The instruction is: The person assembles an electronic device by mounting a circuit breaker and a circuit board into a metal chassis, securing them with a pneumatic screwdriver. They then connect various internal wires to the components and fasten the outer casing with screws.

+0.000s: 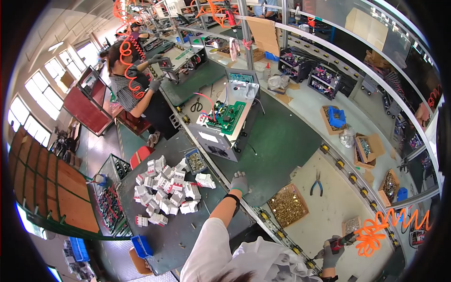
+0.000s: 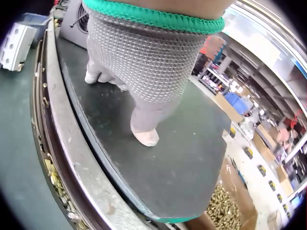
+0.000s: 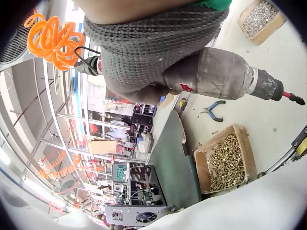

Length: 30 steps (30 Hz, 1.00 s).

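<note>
My left hand (image 1: 239,183), in a grey glove, rests on the front edge of a dark green board (image 1: 282,145). In the left wrist view its thumb (image 2: 145,137) points down at the board surface. Behind that hand stands an unfinished electrical unit with a grey fan panel (image 1: 213,143) and a green circuit board (image 1: 228,117). My right hand (image 1: 330,256), also gloved, grips a pneumatic screwdriver (image 3: 216,74). The red-and-black bit (image 3: 293,98) of the tool points away over the pale worktop, touching nothing. An orange coiled hose (image 1: 376,235) runs from the tool.
Brass screws fill a cardboard box (image 1: 305,211) between my hands, near blue-handled pliers (image 1: 317,183). White circuit breakers (image 1: 164,188) lie heaped on the left table. Roller rails (image 1: 268,221) border the worktop. Another person (image 1: 136,89) works farther up the line.
</note>
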### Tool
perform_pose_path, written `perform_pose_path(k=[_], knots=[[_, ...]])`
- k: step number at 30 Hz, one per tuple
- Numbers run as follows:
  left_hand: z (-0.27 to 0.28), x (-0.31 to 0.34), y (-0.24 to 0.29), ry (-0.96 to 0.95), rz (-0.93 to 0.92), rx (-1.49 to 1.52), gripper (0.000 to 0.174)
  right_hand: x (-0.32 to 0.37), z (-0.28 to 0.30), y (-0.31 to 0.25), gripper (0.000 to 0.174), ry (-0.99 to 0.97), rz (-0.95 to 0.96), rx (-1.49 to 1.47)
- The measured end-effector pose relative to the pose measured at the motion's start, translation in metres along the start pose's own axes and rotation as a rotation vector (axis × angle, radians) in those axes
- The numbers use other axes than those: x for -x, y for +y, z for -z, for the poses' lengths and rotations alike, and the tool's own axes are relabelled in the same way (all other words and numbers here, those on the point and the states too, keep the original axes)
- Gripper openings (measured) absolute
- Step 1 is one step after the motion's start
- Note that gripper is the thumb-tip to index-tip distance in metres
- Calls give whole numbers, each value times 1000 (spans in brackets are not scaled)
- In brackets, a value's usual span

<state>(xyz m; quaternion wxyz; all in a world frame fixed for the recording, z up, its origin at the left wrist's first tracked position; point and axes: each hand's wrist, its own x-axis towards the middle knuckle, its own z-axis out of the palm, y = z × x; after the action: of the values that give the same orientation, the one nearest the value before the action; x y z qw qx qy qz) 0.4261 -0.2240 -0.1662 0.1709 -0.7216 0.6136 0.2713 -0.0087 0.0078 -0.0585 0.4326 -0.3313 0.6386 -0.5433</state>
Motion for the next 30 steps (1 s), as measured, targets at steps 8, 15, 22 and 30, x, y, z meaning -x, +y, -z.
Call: perform_pose_path(k=[8,15,22,30], knots=[[-5,12,17,-100,-41,-66,118,-8,-11,10,39,-27,-19,115],[-41,50,68,-141,-116,-29,112,-10,-26,-11,37,-20,-44,106],[-83,108,162,-182,-333,-54,87,15,-5,-33,37,-47,-129,80],[-137,136,234,-310,-693,-27,44,18,46,19,37,40,-57,185]])
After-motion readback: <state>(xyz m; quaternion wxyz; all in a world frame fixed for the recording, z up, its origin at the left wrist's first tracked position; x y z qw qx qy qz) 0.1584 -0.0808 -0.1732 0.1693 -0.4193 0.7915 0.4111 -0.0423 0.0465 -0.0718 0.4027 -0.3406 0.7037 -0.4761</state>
